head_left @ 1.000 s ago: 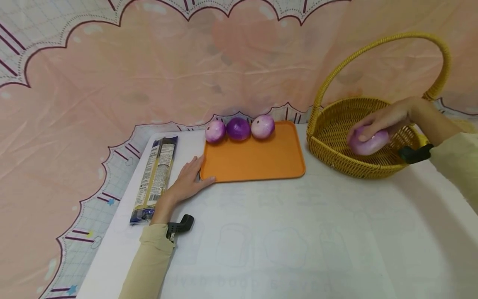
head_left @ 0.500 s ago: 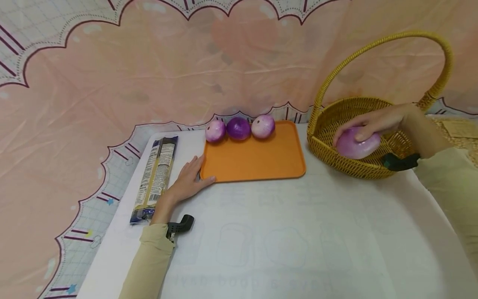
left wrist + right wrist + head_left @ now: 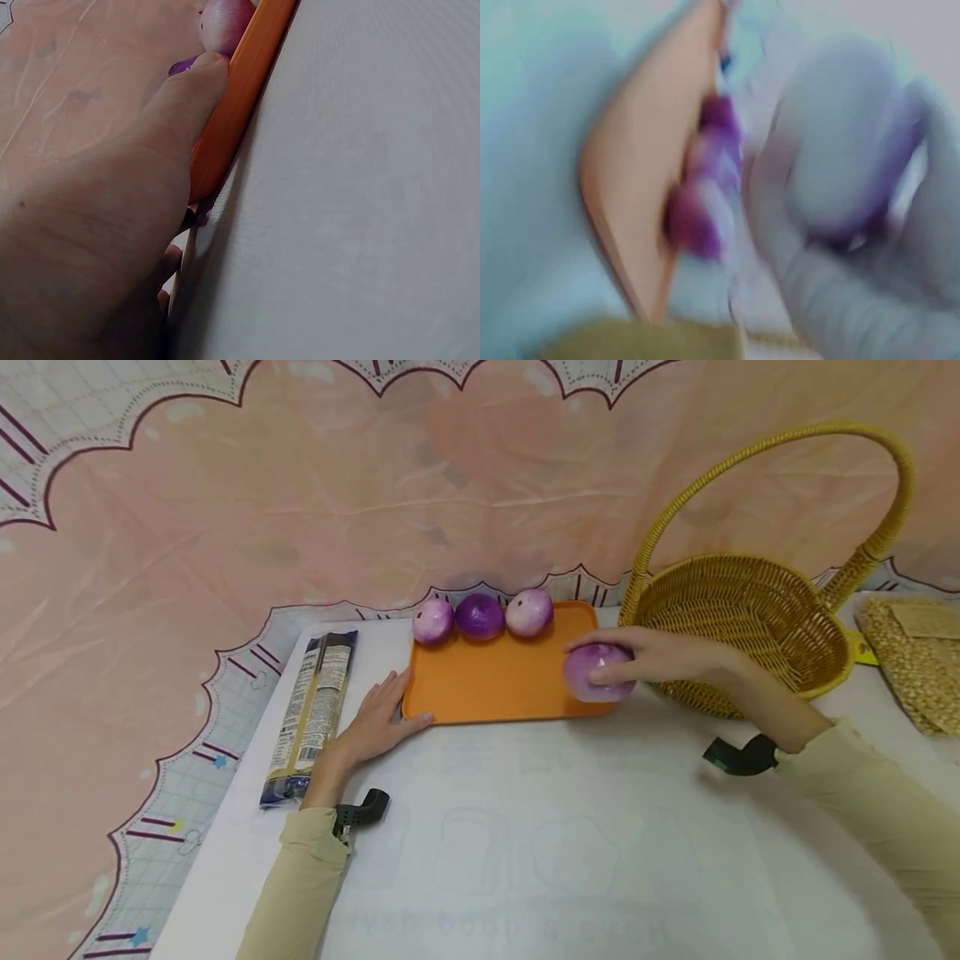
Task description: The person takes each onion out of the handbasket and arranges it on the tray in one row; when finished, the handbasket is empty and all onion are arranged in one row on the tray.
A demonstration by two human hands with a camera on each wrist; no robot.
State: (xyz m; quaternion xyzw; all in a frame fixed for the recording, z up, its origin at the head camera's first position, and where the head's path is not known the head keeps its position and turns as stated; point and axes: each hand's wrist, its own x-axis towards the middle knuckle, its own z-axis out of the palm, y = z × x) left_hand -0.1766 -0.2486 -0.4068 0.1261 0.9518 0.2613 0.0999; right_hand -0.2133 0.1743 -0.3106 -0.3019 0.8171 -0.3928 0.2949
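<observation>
My right hand (image 3: 652,656) grips a purple onion (image 3: 592,675) over the right end of an orange tray (image 3: 495,689). In the right wrist view the same onion (image 3: 847,142) is blurred, with fingers and thumb curled round it. Three onions stand in a row along the tray's back edge: a pinkish one (image 3: 432,622), a dark purple one (image 3: 480,616) and a pale one (image 3: 529,612). At the tray's left front corner rests my left hand (image 3: 378,718), its fingers straight along the side. The left wrist view has its thumb (image 3: 187,97) against the tray rim (image 3: 232,112).
A yellow wicker basket (image 3: 720,610) with a tall handle stands right of the tray, behind my right forearm. Beyond it lies a bag of yellowish grains (image 3: 918,668). A long printed packet (image 3: 311,714) lies left of my left hand on the white table (image 3: 525,827).
My right hand has carried the onion out of the basket and leftward to the tray's right end. The left hand and the three onions in the row have stayed put.
</observation>
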